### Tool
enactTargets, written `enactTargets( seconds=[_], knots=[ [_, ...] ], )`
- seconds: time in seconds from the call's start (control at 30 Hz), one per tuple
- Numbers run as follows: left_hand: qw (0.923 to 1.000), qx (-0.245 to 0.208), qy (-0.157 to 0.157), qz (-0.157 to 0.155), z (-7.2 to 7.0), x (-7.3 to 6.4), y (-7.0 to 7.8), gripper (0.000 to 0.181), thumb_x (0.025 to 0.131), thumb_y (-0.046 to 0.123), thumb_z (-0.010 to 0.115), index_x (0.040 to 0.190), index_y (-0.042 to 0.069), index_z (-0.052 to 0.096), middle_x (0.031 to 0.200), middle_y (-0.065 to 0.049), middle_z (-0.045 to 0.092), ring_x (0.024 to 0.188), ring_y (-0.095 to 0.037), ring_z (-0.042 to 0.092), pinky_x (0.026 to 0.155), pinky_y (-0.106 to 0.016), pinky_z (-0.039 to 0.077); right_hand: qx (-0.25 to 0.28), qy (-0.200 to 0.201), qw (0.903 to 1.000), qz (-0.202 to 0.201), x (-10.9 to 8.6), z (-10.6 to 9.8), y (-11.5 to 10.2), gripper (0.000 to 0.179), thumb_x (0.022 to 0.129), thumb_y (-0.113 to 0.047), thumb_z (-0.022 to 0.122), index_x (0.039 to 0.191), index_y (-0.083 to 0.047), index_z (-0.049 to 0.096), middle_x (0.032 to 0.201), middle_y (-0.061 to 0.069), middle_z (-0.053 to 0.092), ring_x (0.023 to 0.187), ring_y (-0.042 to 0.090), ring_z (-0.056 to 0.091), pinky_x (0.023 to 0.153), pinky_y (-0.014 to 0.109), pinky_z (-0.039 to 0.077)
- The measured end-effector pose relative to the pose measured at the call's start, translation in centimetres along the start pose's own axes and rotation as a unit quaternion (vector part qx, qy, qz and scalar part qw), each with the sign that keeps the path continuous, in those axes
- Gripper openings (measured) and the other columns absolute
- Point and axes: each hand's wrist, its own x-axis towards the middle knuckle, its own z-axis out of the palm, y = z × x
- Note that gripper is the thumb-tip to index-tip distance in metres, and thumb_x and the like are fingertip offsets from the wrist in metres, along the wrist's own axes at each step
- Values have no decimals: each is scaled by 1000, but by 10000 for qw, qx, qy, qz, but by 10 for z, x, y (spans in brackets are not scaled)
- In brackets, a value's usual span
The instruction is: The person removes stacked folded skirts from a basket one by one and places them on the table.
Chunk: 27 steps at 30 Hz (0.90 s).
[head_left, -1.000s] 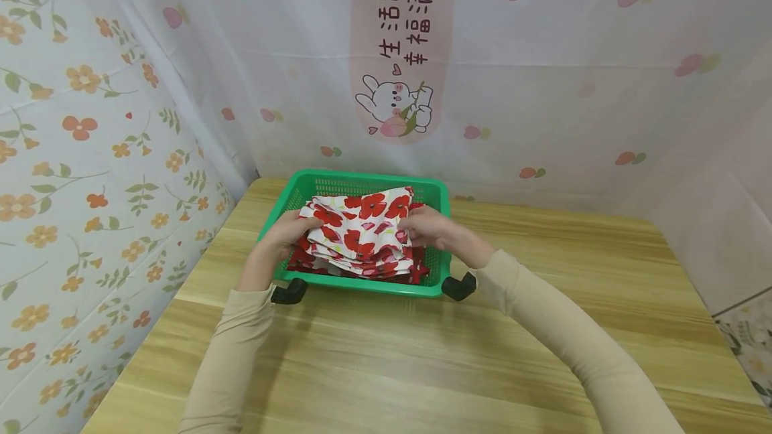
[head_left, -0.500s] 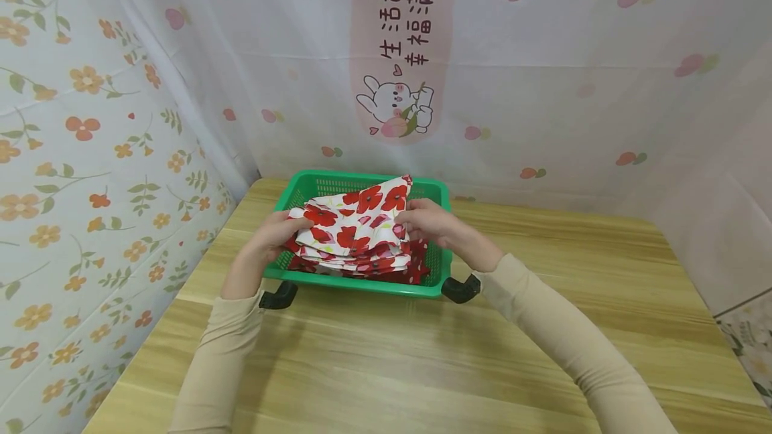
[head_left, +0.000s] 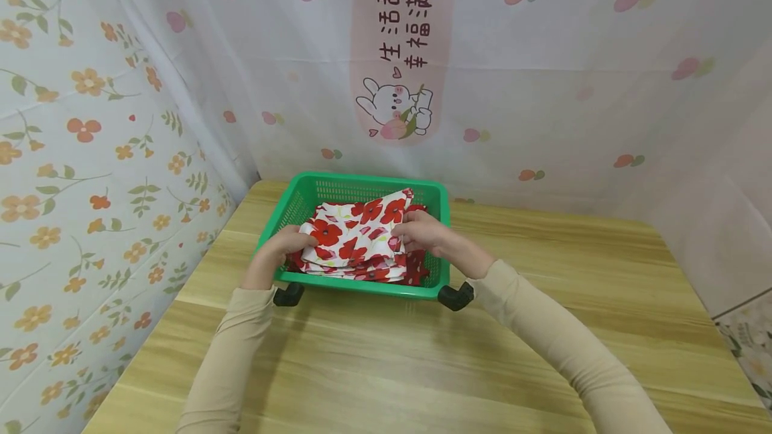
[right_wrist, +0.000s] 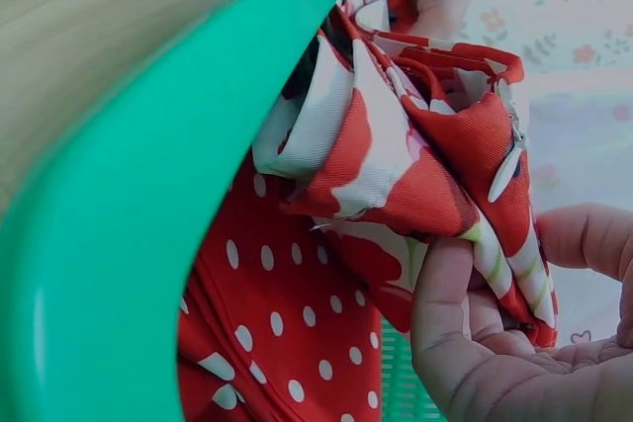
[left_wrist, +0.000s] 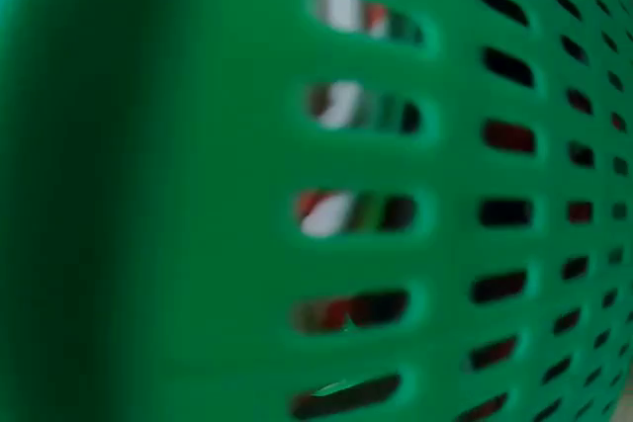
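A folded garment of white cloth with red poppies (head_left: 352, 236) lies in a green plastic basket (head_left: 362, 288). My left hand (head_left: 285, 245) holds its left edge, thumb on top and other fingers mostly hidden. At the right edge, my right hand (head_left: 427, 231) pinches the folds between thumb and fingers. The right wrist view shows several layers and a metal zipper pull (right_wrist: 507, 167) on the garment. Beneath is red cloth with white dots (right_wrist: 292, 303), partly covered. Only the basket's slotted wall (left_wrist: 218, 195) fills the left wrist view, hiding the left hand.
The basket stands on a wooden table (head_left: 386, 360) near its back edge. Black folded handles (head_left: 456, 297) stick out at its front corners. A white printed curtain (head_left: 543, 99) hangs behind, and a flowered one (head_left: 84, 173) on the left.
The floral garment was first drawn up and leftward between both hands, its right corner raised. Now it sits lower in the basket, and my left hand has come back down and rightward.
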Motion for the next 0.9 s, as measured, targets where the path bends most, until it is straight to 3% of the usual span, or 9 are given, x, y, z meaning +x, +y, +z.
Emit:
enactTargets(
  seconds=[0.2, 0.37, 0.43, 0.53, 0.6, 0.7, 0.8, 0.9],
  knots=[
    [9990, 399, -106, 159, 1, 1, -4, 41, 86, 10, 56, 121, -10, 51, 111, -22, 55, 87, -24, 56, 76, -32, 48, 28, -27, 10000, 32, 0, 2, 2, 33, 88, -6, 55, 116, 7, 43, 80, 4, 53, 63, 11, 49, 62, 23, 50],
    [9961, 764, 110, 432, 5, 1, -2, 36, 83, 10, 59, 114, -10, 57, 104, -21, 58, 87, -26, 55, 74, -33, 48, -76, -21, 9999, 74, 0, 1, 3, 30, 89, -6, 55, 114, 5, 43, 78, 3, 51, 63, 12, 47, 63, 24, 50],
    [9955, 764, 272, 485, 7, 1, -1, 38, 82, 9, 60, 114, -12, 53, 107, -23, 56, 92, -30, 54, 78, -37, 49, -116, -10, 9999, 69, 0, 1, 3, 31, 89, -6, 55, 116, 5, 44, 78, 3, 51, 63, 12, 45, 64, 25, 50],
    [9955, 672, 481, 456, 9, 2, 1, 50, 81, 8, 61, 120, -15, 42, 116, -29, 49, 103, -36, 49, 90, -45, 45, -110, 10, 9999, 55, 0, 0, 4, 34, 89, -6, 55, 118, 6, 43, 82, 4, 53, 65, 12, 47, 67, 26, 51],
    [9959, 631, 552, 334, 8, 3, 1, 53, 80, 9, 62, 121, -17, 39, 118, -30, 46, 104, -36, 48, 90, -45, 45, -96, 15, 9999, 32, 0, 0, 5, 36, 89, -6, 55, 120, 7, 43, 87, 6, 55, 67, 12, 51, 69, 27, 52],
    [9971, 505, 538, 160, 7, 4, 1, 45, 81, 13, 63, 113, -16, 49, 107, -23, 53, 90, -27, 53, 77, -35, 50, -74, 30, 10000, -29, 0, -1, 6, 37, 89, -6, 54, 121, 8, 43, 92, 8, 57, 69, 12, 54, 68, 27, 53],
    [9994, 39, 333, 98, 4, 4, 2, 33, 84, 15, 61, 104, -11, 58, 87, -12, 60, 70, -16, 57, 62, -26, 49, 30, 86, 9999, -103, 1, -3, 7, 36, 89, -5, 54, 121, 9, 44, 93, 9, 58, 67, 12, 55, 65, 25, 52],
    [9982, -540, 166, 208, 0, 1, 4, 36, 88, 17, 58, 112, -9, 57, 79, -4, 61, 63, -10, 58, 59, -24, 49, 201, 114, 9995, -216, 0, -6, 5, 35, 89, -5, 53, 120, 10, 45, 95, 10, 59, 68, 12, 57, 65, 25, 53]
  ],
)
